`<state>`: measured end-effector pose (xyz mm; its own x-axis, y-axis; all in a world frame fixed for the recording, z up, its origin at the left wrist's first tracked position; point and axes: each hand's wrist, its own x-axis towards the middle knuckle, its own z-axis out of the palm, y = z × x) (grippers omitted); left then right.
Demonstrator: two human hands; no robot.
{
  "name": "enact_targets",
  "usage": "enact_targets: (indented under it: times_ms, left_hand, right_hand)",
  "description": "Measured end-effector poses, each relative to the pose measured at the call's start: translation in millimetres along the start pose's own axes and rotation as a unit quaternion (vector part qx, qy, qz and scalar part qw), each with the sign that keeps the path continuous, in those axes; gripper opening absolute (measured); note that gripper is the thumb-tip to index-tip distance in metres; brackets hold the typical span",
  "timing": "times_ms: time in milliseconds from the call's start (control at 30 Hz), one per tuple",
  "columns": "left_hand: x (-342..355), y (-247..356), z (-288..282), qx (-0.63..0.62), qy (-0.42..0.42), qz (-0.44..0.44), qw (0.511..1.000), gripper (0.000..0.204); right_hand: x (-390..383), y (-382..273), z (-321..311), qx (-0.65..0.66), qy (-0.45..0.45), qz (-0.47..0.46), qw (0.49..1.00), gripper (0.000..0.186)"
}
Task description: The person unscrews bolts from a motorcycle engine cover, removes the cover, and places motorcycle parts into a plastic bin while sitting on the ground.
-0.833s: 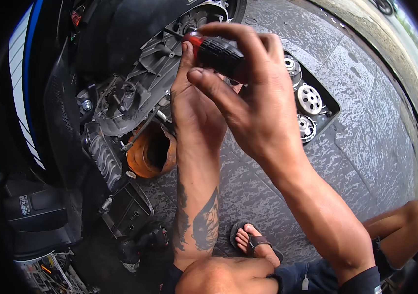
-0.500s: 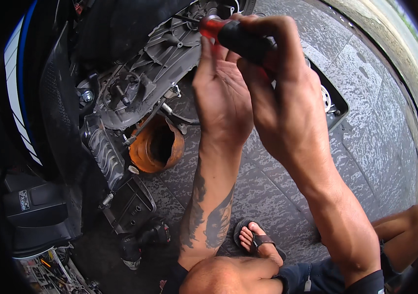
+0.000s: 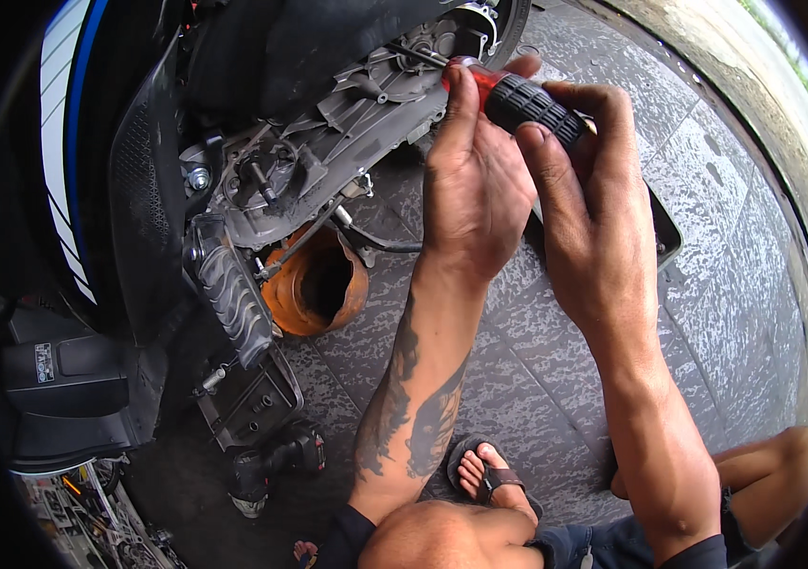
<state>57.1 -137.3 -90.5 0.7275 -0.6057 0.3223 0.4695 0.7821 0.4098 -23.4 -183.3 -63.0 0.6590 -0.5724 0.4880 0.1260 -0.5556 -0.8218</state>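
A screwdriver (image 3: 532, 109) with a black ribbed grip and a red collar is in both my hands. Its shaft runs up and left to the opened grey engine casing (image 3: 337, 156) of a scooter; the tip's exact contact point is unclear. My left hand (image 3: 481, 190) pinches the red collar between thumb and fingers, palm toward me. On the black grip's rear, my right hand (image 3: 603, 199) has its thumb on one side and its fingers curled round the other. A shaft stub (image 3: 262, 180) sticks out of the casing's near end.
Below the casing, an orange-brown rusty container (image 3: 314, 294) stands on the grey tiled floor (image 3: 536, 379). A dark tray (image 3: 664, 228) lies partly behind my right hand. The scooter's black bodywork (image 3: 143, 180) fills the left, with tools and parts (image 3: 100, 517) at the lower left.
The screwdriver and both hands sit further right in the picture, as the whole view has shifted. My left thumb now presses on the red collar, and my right fingers have shifted round the grip.
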Motion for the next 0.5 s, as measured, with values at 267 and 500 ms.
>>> enact_targets:
  times_ms: [267,500]
  left_hand:
    - [-9.2,4.8,-3.2,0.079,0.094,-0.032,0.992,0.036]
    - [1.4,3.0,-16.7,-0.078,-0.087,-0.023,0.993,0.043]
  right_hand:
    - [-4.9,1.4,-0.2,-0.021,-0.026,-0.022,0.999,0.034]
    - [-5.2,-5.1,2.1,0.014,-0.017,0.079,0.997,0.040]
